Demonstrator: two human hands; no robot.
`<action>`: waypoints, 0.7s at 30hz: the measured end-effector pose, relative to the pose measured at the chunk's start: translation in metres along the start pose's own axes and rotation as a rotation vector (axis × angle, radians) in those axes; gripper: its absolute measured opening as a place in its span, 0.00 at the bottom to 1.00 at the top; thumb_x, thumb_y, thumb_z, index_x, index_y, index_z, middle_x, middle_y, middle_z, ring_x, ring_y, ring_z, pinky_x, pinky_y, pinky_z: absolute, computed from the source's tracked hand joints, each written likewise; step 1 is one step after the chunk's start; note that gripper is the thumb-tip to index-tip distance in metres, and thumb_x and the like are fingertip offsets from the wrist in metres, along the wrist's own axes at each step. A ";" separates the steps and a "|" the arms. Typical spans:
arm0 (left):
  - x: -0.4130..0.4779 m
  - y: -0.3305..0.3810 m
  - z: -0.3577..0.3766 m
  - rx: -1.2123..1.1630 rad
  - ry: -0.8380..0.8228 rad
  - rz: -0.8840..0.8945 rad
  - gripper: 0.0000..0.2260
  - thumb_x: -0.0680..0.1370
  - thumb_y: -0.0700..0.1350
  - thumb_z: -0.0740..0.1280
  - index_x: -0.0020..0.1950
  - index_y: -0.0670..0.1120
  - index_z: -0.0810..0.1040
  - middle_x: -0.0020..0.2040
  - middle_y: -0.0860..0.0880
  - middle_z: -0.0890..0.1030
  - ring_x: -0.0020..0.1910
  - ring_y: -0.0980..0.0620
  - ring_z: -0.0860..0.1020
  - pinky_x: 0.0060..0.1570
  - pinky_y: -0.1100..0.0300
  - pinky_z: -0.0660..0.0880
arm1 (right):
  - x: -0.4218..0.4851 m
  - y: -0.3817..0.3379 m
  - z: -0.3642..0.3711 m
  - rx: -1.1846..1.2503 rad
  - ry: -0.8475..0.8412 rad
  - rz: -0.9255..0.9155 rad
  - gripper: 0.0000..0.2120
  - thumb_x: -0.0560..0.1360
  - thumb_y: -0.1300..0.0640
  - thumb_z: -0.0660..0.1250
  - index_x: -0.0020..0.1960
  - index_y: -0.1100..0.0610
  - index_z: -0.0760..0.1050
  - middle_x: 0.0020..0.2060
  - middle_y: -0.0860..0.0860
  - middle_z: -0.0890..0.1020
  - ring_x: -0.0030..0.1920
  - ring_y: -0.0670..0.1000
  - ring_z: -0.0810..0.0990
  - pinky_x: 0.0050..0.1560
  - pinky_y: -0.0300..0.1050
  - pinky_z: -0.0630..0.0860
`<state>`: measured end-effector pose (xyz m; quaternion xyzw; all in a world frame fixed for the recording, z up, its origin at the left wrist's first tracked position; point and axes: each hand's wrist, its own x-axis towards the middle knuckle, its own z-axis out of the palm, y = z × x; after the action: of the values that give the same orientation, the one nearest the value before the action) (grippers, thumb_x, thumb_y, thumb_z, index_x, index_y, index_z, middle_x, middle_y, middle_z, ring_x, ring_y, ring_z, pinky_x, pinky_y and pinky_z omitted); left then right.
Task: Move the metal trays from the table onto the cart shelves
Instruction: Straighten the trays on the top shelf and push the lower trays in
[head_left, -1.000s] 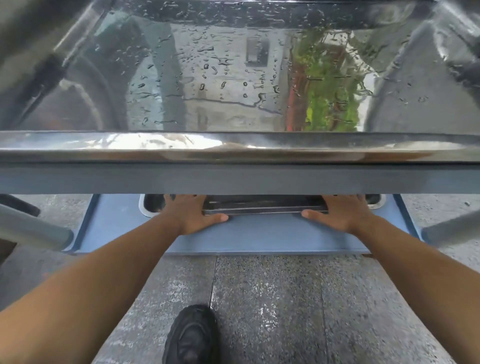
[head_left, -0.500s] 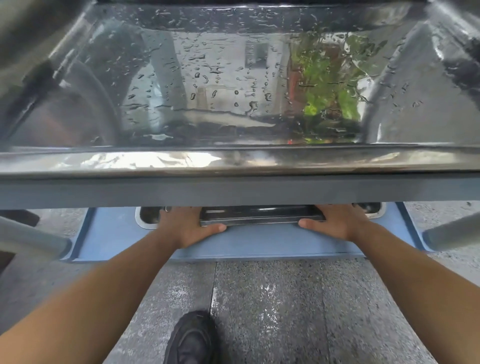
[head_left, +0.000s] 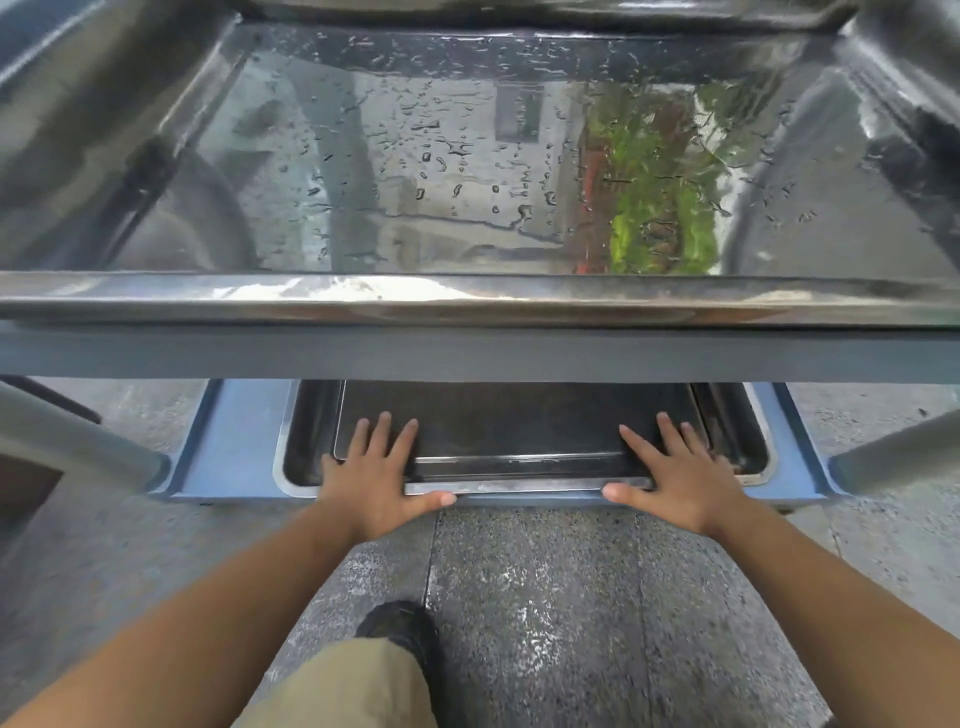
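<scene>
On the cart's blue lower shelf (head_left: 236, 441) lies a dark metal tray (head_left: 519, 431), nested inside a slightly larger metal tray (head_left: 292, 457). My left hand (head_left: 374, 483) rests over the inner tray's near left rim, fingers spread flat on its floor, thumb along the front edge. My right hand (head_left: 675, 478) holds the near right rim the same way. A big wet metal tray (head_left: 467, 300) fills the upper shelf and hides the far part of the lower trays.
Grey cart posts stand at the left (head_left: 78, 441) and right (head_left: 893, 457) of the lower shelf. The upper shelf's grey-blue edge (head_left: 467, 353) hangs just above my hands. My black shoe (head_left: 402, 623) and knee (head_left: 353, 686) are on the wet concrete floor (head_left: 571, 597).
The view has dropped lower, so more of the lower trays shows under the upper shelf. My fingers, hidden before, now lie spread on the inner tray; my knee has come into view.
</scene>
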<state>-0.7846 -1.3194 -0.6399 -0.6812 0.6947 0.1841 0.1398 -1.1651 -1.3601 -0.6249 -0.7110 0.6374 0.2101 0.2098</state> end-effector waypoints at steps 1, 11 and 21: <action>-0.003 0.000 0.002 0.006 -0.006 -0.003 0.53 0.60 0.85 0.41 0.79 0.58 0.38 0.81 0.49 0.40 0.80 0.43 0.40 0.70 0.30 0.57 | -0.003 0.000 0.000 -0.001 -0.004 -0.002 0.54 0.55 0.14 0.41 0.76 0.35 0.37 0.79 0.53 0.37 0.78 0.59 0.39 0.73 0.66 0.52; -0.011 -0.002 0.007 0.023 -0.021 0.000 0.54 0.59 0.85 0.40 0.79 0.59 0.39 0.81 0.49 0.39 0.79 0.43 0.40 0.70 0.30 0.57 | -0.013 -0.002 0.006 -0.007 -0.010 0.000 0.54 0.54 0.13 0.40 0.75 0.34 0.35 0.78 0.52 0.35 0.78 0.59 0.38 0.73 0.64 0.52; -0.012 -0.002 -0.002 0.041 -0.091 0.024 0.52 0.61 0.84 0.42 0.79 0.60 0.38 0.80 0.48 0.36 0.79 0.42 0.36 0.71 0.29 0.52 | -0.019 -0.006 0.012 0.014 -0.028 0.023 0.54 0.54 0.13 0.40 0.73 0.34 0.30 0.77 0.51 0.32 0.78 0.58 0.35 0.73 0.65 0.51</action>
<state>-0.7823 -1.3091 -0.6332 -0.6609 0.6992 0.2022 0.1829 -1.1618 -1.3375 -0.6237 -0.6992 0.6441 0.2179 0.2210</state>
